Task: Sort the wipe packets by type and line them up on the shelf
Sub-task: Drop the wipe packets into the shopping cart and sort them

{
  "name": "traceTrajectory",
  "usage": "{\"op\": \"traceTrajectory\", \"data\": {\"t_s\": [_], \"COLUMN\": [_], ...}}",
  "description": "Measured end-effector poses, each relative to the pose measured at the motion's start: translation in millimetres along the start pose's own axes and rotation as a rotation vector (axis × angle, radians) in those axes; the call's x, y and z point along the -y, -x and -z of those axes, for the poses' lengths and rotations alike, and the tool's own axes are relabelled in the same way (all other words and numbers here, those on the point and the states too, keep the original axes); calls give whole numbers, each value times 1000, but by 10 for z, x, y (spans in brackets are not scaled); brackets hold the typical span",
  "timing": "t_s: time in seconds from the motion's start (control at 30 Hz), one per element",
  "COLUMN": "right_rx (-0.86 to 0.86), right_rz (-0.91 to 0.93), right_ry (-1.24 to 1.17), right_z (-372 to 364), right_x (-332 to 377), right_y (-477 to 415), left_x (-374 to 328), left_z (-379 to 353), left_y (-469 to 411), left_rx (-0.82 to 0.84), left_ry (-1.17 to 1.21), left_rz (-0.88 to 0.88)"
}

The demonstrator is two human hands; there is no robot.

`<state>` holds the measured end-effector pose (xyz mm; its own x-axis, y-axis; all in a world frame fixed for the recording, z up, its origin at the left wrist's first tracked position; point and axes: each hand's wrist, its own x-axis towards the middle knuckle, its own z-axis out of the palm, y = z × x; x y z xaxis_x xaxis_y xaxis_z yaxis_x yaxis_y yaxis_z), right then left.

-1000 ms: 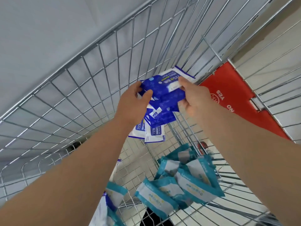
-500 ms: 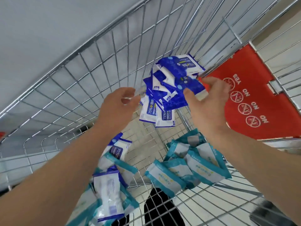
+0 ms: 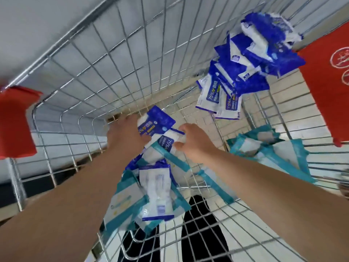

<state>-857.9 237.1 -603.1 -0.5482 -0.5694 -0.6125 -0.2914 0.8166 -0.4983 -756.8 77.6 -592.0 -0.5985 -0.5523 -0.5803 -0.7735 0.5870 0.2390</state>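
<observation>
Two packets top the pile in the cart [image 3: 113,63]: my left hand [image 3: 126,138] grips a blue packet [image 3: 157,122], right hand [image 3: 194,143] pinches a 75% packet [image 3: 167,143]. I'd lift both clear without snagging teal packets [image 3: 120,203].

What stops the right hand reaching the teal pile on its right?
Likely nothing, so yes: right hand lies beside the teal pile, only open wire basket between. It grips a 75% packet though.

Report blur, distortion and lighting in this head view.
Head view: motion blur smears the red panel at the left edge and the stacked blue packets; wide-angle lens bows the wire basket bars; light is even, no hard glare; left hand and right hand look fairly sharp.
</observation>
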Motion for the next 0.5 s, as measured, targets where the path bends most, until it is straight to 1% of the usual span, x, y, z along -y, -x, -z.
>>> {"op": "traceTrajectory", "data": {"t_s": [0.07, 0.1, 0.17, 0.27, 0.33, 0.37, 0.43, 0.5], "right_rx": [-9, -16, -5, 82, 91, 76, -3, -126], "right_rz": [-56, -87, -167, -226, -238, -262, -333, -373], "right_ry": [11, 11, 13, -58, -188, -299, -552, -741], "right_z": [-170, -220, -239, -124, -43, -3, 94, 236], "right_x": [26, 39, 48, 9, -26, -40, -95, -164], "right_y": [-88, -114, -149, -149, -112, -94, -84, -113], "left_x": [37, 63, 161, 322, 332, 305, 241, 180], "left_z": [-32, -40, -62, -79, -51, -20, 46, 114], "left_y": [-29, -31, -28, -26, -25, -15, 5, 31], "left_rx": [-13, -19, -11, 23, 33, 31, 19, -10], "left_ry": [-83, -82, -5, 146, 250, 271, 270, 299], "left_rz": [28, 50, 142, 243, 244, 230, 201, 158]}}
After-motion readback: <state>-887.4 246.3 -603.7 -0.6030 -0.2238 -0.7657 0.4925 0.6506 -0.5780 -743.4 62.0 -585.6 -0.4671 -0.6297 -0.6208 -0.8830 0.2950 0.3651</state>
